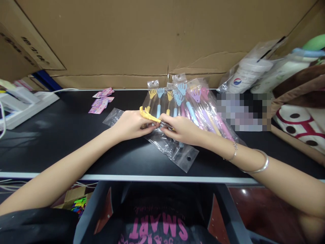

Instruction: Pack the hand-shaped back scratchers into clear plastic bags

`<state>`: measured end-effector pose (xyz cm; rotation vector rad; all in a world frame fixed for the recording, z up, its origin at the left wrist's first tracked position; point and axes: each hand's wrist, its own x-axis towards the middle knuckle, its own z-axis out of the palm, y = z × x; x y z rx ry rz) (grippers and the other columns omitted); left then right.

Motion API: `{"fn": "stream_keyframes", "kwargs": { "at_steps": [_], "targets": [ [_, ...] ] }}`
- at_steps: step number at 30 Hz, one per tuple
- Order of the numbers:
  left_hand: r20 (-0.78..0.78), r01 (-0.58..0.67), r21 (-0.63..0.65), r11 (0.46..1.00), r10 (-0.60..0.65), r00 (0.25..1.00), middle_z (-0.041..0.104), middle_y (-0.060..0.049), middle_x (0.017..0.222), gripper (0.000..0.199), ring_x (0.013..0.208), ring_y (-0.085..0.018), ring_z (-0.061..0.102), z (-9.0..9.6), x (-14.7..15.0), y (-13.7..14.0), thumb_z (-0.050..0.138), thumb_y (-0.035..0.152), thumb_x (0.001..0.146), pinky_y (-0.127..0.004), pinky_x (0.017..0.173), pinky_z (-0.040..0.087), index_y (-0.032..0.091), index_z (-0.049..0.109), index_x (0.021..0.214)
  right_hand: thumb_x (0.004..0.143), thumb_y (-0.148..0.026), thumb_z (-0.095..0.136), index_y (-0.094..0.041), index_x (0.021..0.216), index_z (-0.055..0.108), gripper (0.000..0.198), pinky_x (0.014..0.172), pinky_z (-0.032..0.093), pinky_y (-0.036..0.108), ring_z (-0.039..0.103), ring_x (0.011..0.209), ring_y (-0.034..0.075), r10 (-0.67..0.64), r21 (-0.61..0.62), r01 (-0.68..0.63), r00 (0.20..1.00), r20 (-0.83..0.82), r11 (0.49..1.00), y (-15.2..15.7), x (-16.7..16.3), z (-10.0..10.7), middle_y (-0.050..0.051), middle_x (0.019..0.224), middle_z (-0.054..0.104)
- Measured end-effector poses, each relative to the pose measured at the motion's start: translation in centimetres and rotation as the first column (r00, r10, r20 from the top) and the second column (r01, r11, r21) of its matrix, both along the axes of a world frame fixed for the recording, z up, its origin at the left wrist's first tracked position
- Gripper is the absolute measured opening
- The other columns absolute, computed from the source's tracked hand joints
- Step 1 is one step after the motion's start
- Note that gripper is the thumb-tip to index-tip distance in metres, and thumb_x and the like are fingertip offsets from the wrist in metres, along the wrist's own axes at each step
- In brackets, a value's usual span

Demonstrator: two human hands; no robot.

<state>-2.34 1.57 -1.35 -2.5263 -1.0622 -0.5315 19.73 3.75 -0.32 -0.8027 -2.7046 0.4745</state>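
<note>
A yellow back scratcher (151, 117) with a hand-shaped head is pinched in my right hand (181, 129) near its metal neck. Its head points left, across the fingers of my left hand (132, 125). My left fingers are curled closed beside the neck; what lies between them is hidden. Beneath both hands lies a clear plastic bag (175, 154) with a hole in its end tab. Just behind are several bagged back scratchers in yellow, blue, purple (196, 95) and pink, heads toward the cardboard.
Pink cards (100, 103) lie at the back left, near a white power strip (33, 110). To the right stand a bagged Pepsi cup (247, 76), a bottle (286, 67) and a plush-looking bag (299, 122). A cardboard wall (127, 37) borders the black table (63, 149).
</note>
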Motion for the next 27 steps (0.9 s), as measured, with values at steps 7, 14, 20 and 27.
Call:
{"fn": "stream_keyframes", "kwargs": {
  "at_steps": [7, 14, 20, 27],
  "targets": [
    [-0.020, -0.030, -0.030, 0.999, 0.030, 0.999, 0.068, -0.001, 0.069, 0.032, 0.064, -0.013, 0.060, 0.15, 0.05, -0.11, 0.048, 0.038, 0.092, -0.023, 0.053, 0.030, 0.022, 0.072, 0.077, 0.089, -0.030, 0.042, -0.020, 0.092, 0.043, 0.011, 0.055, 0.024, 0.025, 0.040, 0.054, 0.011, 0.006, 0.007, -0.006, 1.000, -0.006, 1.000, 0.09, -0.05, -0.13, -0.005, 0.061, 0.047],
    [-0.024, -0.026, -0.035, 0.999, 0.025, 0.999, 0.067, 0.000, 0.068, 0.030, 0.063, -0.014, 0.060, 0.13, 0.00, -0.10, 0.048, 0.037, 0.092, -0.025, 0.053, 0.031, 0.023, 0.071, 0.077, 0.089, -0.031, 0.041, -0.020, 0.093, 0.044, 0.012, 0.055, 0.024, 0.025, 0.039, 0.054, 0.011, 0.003, 0.013, -0.003, 1.000, 0.006, 1.000, 0.00, 0.01, -0.04, -0.004, 0.061, 0.047],
    [-0.025, -0.031, -0.037, 0.999, 0.031, 0.999, 0.068, 0.000, 0.069, 0.033, 0.063, -0.013, 0.059, 0.08, -0.01, -0.08, 0.047, 0.038, 0.092, -0.024, 0.054, 0.031, 0.021, 0.070, 0.074, 0.089, -0.030, 0.042, -0.020, 0.094, 0.045, 0.012, 0.055, 0.023, 0.025, 0.038, 0.053, 0.010, -0.006, 0.015, 0.005, 1.000, 0.013, 1.000, -0.15, -0.01, 0.00, -0.004, 0.060, 0.046],
    [-0.021, -0.030, -0.043, 0.999, 0.029, 0.999, 0.067, 0.000, 0.067, 0.032, 0.062, -0.013, 0.059, 0.05, 0.04, -0.04, 0.048, 0.038, 0.092, -0.024, 0.053, 0.031, 0.022, 0.070, 0.075, 0.088, -0.030, 0.041, -0.019, 0.094, 0.045, 0.013, 0.055, 0.024, 0.026, 0.039, 0.054, 0.011, 0.000, 0.028, 0.000, 1.000, 0.015, 1.000, -0.07, -0.03, -0.11, -0.003, 0.062, 0.049]
  ]
}}
